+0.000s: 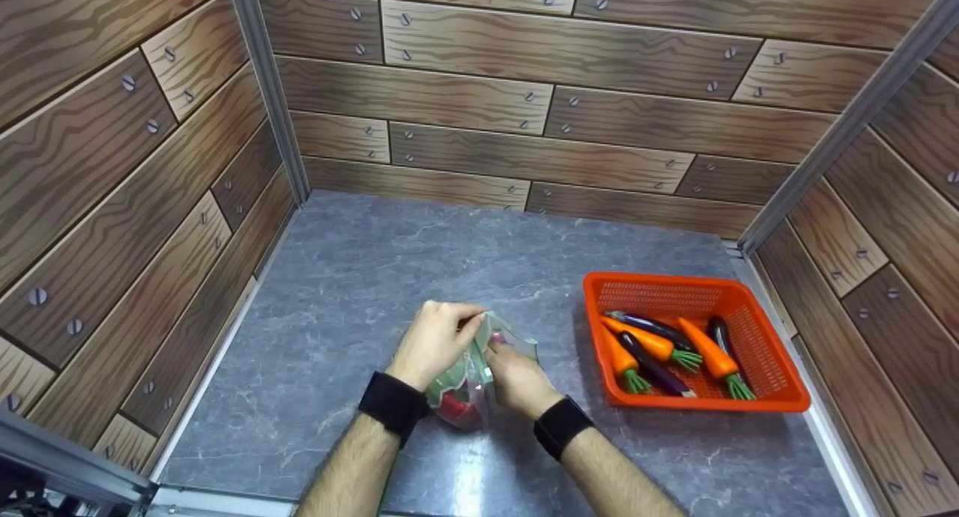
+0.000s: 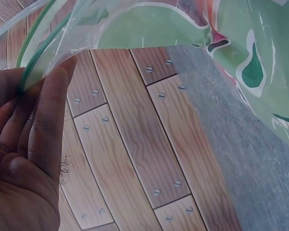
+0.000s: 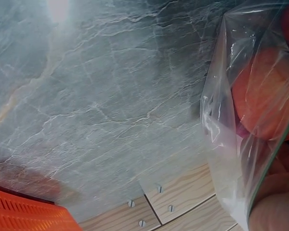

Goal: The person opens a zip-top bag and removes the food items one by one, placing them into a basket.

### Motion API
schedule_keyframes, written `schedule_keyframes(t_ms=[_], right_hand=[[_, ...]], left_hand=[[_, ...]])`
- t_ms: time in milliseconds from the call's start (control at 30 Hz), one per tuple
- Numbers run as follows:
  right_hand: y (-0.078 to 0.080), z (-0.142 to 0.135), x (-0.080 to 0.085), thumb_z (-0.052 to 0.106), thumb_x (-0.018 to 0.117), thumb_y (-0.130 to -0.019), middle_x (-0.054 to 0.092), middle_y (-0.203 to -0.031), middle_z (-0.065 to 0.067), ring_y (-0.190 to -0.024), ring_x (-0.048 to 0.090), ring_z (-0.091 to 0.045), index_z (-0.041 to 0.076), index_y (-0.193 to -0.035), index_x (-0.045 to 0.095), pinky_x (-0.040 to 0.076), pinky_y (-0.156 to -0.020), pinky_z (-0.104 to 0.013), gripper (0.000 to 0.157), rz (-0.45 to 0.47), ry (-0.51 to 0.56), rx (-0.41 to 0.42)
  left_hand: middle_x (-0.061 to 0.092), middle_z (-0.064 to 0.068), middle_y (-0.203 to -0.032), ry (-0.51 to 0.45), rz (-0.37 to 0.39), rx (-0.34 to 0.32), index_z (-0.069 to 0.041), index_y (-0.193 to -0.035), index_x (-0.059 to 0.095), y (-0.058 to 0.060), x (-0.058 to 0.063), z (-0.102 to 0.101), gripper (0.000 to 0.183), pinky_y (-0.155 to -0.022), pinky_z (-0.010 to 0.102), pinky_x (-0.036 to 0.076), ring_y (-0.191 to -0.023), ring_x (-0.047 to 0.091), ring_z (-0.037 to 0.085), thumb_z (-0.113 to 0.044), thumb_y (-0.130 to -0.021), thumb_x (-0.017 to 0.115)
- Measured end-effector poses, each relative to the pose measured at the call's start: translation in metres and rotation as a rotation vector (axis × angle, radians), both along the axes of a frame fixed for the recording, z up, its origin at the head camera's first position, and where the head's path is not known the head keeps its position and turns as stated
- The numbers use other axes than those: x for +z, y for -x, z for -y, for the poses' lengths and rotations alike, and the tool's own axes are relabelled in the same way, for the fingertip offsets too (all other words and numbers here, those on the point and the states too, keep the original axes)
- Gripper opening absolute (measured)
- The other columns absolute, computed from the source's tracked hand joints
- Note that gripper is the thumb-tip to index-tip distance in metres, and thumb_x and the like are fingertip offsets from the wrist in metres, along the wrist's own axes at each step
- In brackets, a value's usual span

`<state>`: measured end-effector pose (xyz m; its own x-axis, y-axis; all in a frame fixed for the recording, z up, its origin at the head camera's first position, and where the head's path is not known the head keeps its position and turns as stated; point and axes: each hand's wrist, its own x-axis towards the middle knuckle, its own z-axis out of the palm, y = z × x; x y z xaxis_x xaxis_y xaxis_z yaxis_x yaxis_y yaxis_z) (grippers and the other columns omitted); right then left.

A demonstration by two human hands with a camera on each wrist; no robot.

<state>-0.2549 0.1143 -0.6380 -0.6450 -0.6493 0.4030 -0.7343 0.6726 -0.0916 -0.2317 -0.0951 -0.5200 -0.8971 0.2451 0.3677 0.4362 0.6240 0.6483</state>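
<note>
A clear zip bag with green print [image 1: 449,378] stands upright on the table, with red, round contents [image 1: 458,410] showing low in it. My left hand [image 1: 438,337] pinches the zip edge between thumb and fingers, seen closely in the left wrist view, where the hand [image 2: 29,139] grips the green-lined rim. My right hand [image 1: 517,378] reaches into the bag's mouth, and a bit of pink shows at its fingertips. In the right wrist view, an orange-red round thing [image 3: 265,96] sits behind the clear film, just above the hand [image 3: 277,202]. The right fingertips are hidden; I cannot tell whether they hold something.
An orange-red plastic basket [image 1: 704,404] stands on the right of the table, holding several toy carrots [image 1: 708,348] and eggplants [image 1: 655,363]. Wood-patterned walls [image 1: 464,90] enclose the grey marbled table [image 1: 359,255] at the back and both sides.
</note>
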Motion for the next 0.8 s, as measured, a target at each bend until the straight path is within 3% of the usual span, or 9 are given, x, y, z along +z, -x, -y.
schedule_keyframes(t_ms=[100,200,367,500,600,800], right_hand=[[0.0,-0.003,0.001,-0.018,0.077,-0.074,0.082,-0.122,-0.019,-0.104,0.081,-0.037,0.002,-0.15,0.068,0.07,-0.086,-0.051,0.079,-0.04,0.002,0.02],[-0.004,-0.002,0.014,-0.017,0.077,-0.081,0.083,-0.13,-0.023,-0.111,0.082,-0.04,0.001,-0.154,0.067,0.071,-0.094,-0.052,0.076,-0.005,-0.02,0.006],[-0.004,-0.004,0.029,-0.002,0.074,-0.107,0.083,-0.14,-0.022,-0.124,0.082,-0.039,0.002,-0.153,0.069,0.069,-0.108,-0.051,0.047,0.027,-0.015,0.0],[-0.003,-0.007,0.039,0.013,0.076,-0.114,0.083,-0.139,-0.021,-0.124,0.082,-0.04,0.0,-0.148,0.073,0.07,-0.107,-0.051,0.037,0.012,0.006,-0.001],[-0.003,-0.011,0.046,0.018,0.087,-0.107,0.081,-0.14,-0.025,-0.126,0.082,-0.044,-0.001,-0.147,0.073,0.07,-0.106,-0.055,0.046,0.02,0.013,-0.001],[-0.004,-0.021,0.062,0.01,0.104,-0.085,0.073,-0.157,-0.03,-0.138,0.077,-0.05,-0.001,-0.157,0.066,0.068,-0.11,-0.059,0.082,0.078,0.009,-0.008]], left_hand=[[0.092,0.011,-0.116,-0.002,-0.001,0.002,-0.006,-0.13,0.09,-0.001,0.0,0.0,0.022,-0.076,0.031,0.066,-0.079,0.071,0.008,-0.012,-0.116,0.073],[0.092,0.011,-0.116,0.003,-0.01,0.012,-0.007,-0.129,0.09,-0.001,0.002,-0.001,0.022,-0.078,0.035,0.069,-0.083,0.077,0.011,-0.013,-0.116,0.074],[0.092,0.011,-0.117,0.004,-0.017,0.022,-0.008,-0.129,0.09,-0.001,0.005,-0.001,0.022,-0.079,0.037,0.07,-0.086,0.082,0.015,-0.013,-0.116,0.074],[0.092,0.011,-0.117,-0.001,-0.021,0.028,-0.008,-0.13,0.09,0.0,0.008,0.0,0.022,-0.075,0.034,0.068,-0.084,0.081,0.015,-0.014,-0.116,0.074],[0.092,0.011,-0.116,-0.006,-0.032,0.033,-0.007,-0.129,0.09,0.001,0.01,0.0,0.022,-0.073,0.032,0.066,-0.083,0.08,0.014,-0.014,-0.116,0.074],[0.092,0.011,-0.114,-0.018,-0.05,0.034,-0.006,-0.128,0.09,0.002,0.014,0.001,0.021,-0.076,0.035,0.069,-0.083,0.079,0.013,-0.013,-0.115,0.075]])
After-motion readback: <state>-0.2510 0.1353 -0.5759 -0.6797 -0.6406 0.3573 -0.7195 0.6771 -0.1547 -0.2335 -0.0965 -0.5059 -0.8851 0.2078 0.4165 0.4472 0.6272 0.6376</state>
